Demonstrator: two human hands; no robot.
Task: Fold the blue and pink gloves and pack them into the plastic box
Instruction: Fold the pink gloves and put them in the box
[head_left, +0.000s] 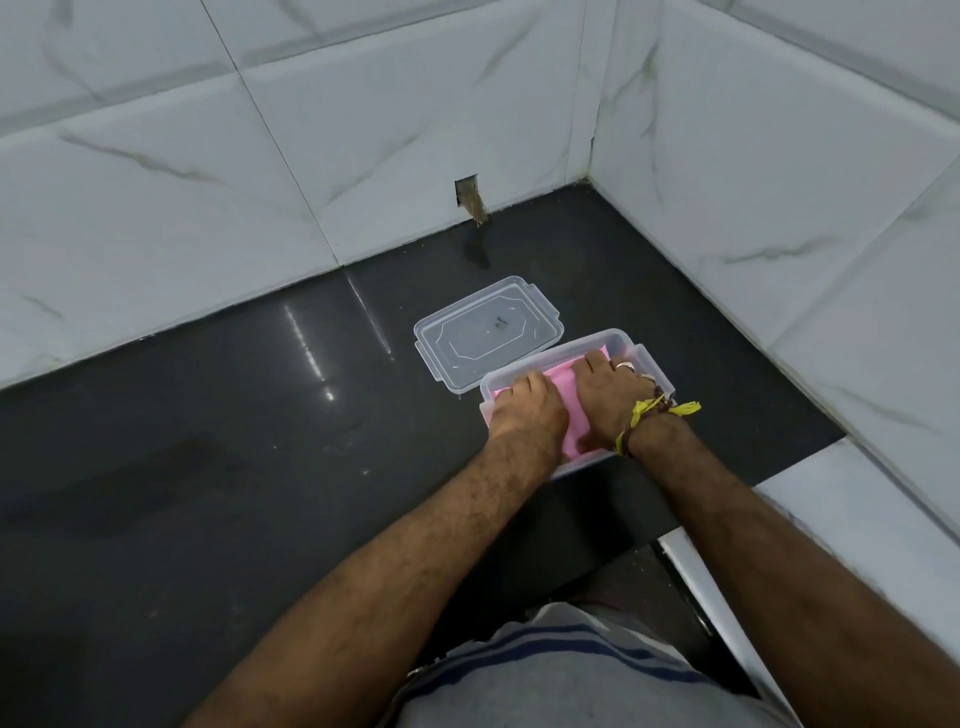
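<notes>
Both hands are down inside the clear plastic box (631, 347) on the dark countertop (208, 467), palms flat on the folded pink gloves (563, 395) — the left hand (527, 410) near the box's left end, the right hand (608, 395), with a ring and yellow wrist threads (649, 410), toward the right. Fingers look fairly straight, pressing. The blue gloves cannot be seen. The clear lid (485, 332) lies flat just behind the box.

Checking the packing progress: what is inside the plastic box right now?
Inside the plastic box lies the pink glove, with the left hand and right hand pressing it down. Anything beneath it, blue glove included, is covered from view.
</notes>
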